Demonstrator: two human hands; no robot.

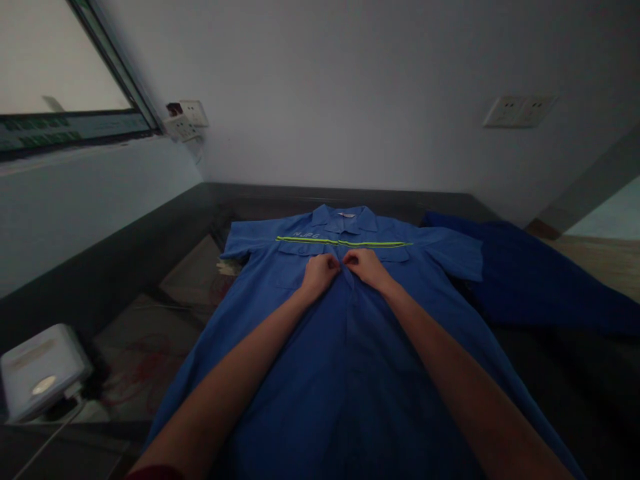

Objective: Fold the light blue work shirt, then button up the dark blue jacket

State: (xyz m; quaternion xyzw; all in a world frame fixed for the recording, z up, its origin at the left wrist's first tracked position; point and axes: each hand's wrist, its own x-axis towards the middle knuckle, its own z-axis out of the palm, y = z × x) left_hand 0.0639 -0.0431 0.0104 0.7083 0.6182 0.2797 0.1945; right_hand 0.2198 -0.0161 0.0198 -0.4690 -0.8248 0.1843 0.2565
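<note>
Pinching the front placket of the blue work shirt, I am curling the fingers of my left hand and right hand closed on the cloth just below the yellow stripe. The shirt is lying flat, collar away from me, on the dark tabletop, beside a darker blue garment.

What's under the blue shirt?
The blue work shirt lies flat on a dark table. Both hands, left hand and right hand, pinch its front near the chest. Whatever lies beneath the shirt is covered.
</note>
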